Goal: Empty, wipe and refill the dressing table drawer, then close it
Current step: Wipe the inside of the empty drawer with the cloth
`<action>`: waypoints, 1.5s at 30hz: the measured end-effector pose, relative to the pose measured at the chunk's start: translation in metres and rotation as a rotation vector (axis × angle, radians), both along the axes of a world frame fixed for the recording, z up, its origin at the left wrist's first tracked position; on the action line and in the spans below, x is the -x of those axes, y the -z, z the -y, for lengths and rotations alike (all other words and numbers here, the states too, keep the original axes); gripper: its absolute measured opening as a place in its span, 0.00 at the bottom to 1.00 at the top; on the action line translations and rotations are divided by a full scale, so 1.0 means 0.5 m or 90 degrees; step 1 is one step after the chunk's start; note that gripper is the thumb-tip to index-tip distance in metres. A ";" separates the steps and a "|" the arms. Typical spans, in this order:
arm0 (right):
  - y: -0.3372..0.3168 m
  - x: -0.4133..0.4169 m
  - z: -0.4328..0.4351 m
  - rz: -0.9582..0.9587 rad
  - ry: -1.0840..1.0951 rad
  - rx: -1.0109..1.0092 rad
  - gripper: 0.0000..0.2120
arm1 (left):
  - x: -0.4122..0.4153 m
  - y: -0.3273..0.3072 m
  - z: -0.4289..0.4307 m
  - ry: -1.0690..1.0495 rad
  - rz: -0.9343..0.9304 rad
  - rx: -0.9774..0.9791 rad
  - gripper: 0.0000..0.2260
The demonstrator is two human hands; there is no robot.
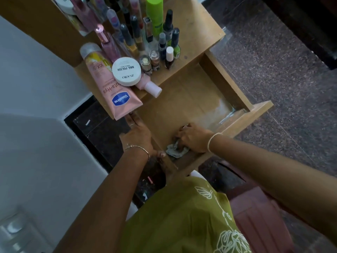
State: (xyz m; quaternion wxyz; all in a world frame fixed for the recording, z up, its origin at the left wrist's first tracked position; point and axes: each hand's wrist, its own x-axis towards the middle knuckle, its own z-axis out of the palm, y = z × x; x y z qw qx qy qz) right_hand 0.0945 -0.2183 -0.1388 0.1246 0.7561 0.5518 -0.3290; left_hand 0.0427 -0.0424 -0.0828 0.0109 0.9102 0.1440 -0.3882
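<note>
The wooden drawer (193,99) of the dressing table stands pulled out, and its inside holds nothing but a cloth. My right hand (193,137) grips that crumpled grey cloth (175,149) and presses it on the drawer floor near the close left corner. A damp, shiny patch shows on the floor toward the far right corner. My left hand (140,137) grips the drawer's left side wall, thumb over the edge.
On the tabletop (197,28) stand several nail polish bottles (168,55), a green spray can (155,13), a white nail polish remover tub (126,71), a pink Vaseline tube (111,88) and a pink bottle (149,86) lying at the edge. Speckled dark floor lies to the right.
</note>
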 end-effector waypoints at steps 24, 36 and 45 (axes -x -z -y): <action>-0.016 -0.017 -0.042 0.019 0.151 -0.033 0.12 | -0.012 0.007 0.012 0.015 -0.041 -0.052 0.65; -0.006 -0.139 0.091 0.140 0.570 -0.087 0.15 | -0.016 0.001 0.015 0.038 -0.037 -0.073 0.69; -0.010 -0.003 -0.039 0.040 0.618 -0.054 0.12 | -0.015 0.010 0.014 0.021 -0.023 -0.063 0.66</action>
